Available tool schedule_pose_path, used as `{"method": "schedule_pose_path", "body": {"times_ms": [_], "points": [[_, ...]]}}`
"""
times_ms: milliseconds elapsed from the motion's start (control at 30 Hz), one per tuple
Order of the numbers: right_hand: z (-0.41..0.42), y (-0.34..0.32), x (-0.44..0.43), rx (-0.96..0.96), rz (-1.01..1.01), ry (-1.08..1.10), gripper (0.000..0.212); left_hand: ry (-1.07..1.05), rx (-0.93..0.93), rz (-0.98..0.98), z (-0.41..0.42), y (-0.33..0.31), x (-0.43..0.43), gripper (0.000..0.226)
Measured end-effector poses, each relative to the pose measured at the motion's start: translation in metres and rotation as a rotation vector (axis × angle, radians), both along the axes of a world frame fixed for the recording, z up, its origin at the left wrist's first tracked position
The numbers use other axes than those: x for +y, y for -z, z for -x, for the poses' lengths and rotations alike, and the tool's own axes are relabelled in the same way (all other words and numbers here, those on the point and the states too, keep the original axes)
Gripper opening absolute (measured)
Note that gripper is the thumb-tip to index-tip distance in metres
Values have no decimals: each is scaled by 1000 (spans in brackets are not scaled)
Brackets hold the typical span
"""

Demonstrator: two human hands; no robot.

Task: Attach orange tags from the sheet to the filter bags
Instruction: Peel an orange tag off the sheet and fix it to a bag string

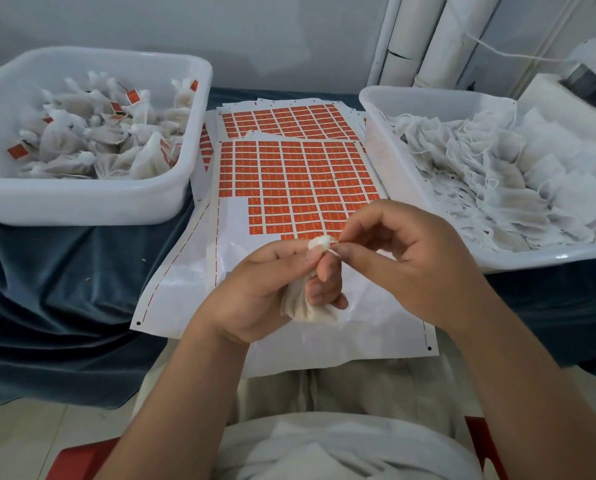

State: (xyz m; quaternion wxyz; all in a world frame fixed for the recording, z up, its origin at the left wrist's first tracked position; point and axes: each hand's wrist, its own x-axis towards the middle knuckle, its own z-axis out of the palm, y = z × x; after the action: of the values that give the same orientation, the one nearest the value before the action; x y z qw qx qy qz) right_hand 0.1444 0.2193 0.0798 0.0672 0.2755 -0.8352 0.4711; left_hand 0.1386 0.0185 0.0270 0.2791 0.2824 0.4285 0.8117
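1. Done so far: the left tub [82, 202] held a heap of tagged bags [92, 133], small orange tags showing among them. On the tag sheet [296, 174], the near rows and the near-left corner were bare backing.
2. Left to do: most of the sheet's grid was full, a second sheet [282, 121] lay behind it, and the right tub [428, 95] was piled with untagged bags [497, 188] and their loose strings. By my judgement, far more was waiting than finished.
3. In hand: one filter bag [300, 306] was held in the air over the bare near part of the sheet.
4. The left hand [265, 289] had its fingers curled round the bag, thumb and forefinger pinching the gathered neck.
5. The right hand [404, 251] pinched at that neck with thumb and forefinger, the other fingers loosely bent. Whether it held a tag or only string I could not tell.
6. Direction: the bag's long axis ran from its full bottom, nearest the person, up and away to the neck, which pointed toward the sheet and tilted slightly right.
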Motion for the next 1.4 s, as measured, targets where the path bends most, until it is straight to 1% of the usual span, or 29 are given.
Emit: {"method": "schedule_pose_path", "body": {"times_ms": [67,100,167,267,367,467,533,667,800,900,1000,1067,1100,1167,1233,1300,1367,1400], "points": [[-2,-2,-2,169,-71,29,8,-22,7,11,0,-2,0,25],[-3,-4,-2,222,-104,25,9,-38,13,22,-1,-2,0,25],[-3,-7,-1,284,-144,-8,14,-84,28,61,-2,-4,-1,26],[-4,-9,2,388,-210,-57,15,-167,90,186,-2,-6,-6,29],[-2,-5,2,534,-284,-8,16,-228,156,309,-3,-10,-11,33],[-2,-2,-1,564,-278,57,18,-297,196,340,-4,-14,-11,30],[-4,-4,-3,486,-247,78,16,-364,210,334,-5,-15,-9,25],[-8,-8,-6,289,-131,62,13,-533,205,349,-6,-16,-2,21],[-8,-8,-7,145,-52,62,13,-612,264,366,-8,-19,8,35],[-7,-6,-8,20,37,41,15,-644,250,370,-11,-19,15,33],[-4,-5,-8,-123,169,-14,15,-733,174,342,-13,-18,20,33],[0,-4,-8,-260,283,3,15,-809,83,344,-13,-19,22,37],[2,-3,-7,-344,364,6,17,-818,35,339,-12,-19,21,34],[6,0,-8,-511,541,-12,24,-779,-26,322,-9,-19,18,29],[9,2,-10,-638,681,-32,26,-720,-40,338,-8,-19,15,30],[11,5,-12,-684,739,-41,22,-717,-5,412,-9,-21,15,35],[11,9,-14,-655,707,-29,15,-751,6,443,-10,-21,16,40],[10,11,-15,-635,682,-21,13,-766,-35,435,-10,-21,18,40]]}}
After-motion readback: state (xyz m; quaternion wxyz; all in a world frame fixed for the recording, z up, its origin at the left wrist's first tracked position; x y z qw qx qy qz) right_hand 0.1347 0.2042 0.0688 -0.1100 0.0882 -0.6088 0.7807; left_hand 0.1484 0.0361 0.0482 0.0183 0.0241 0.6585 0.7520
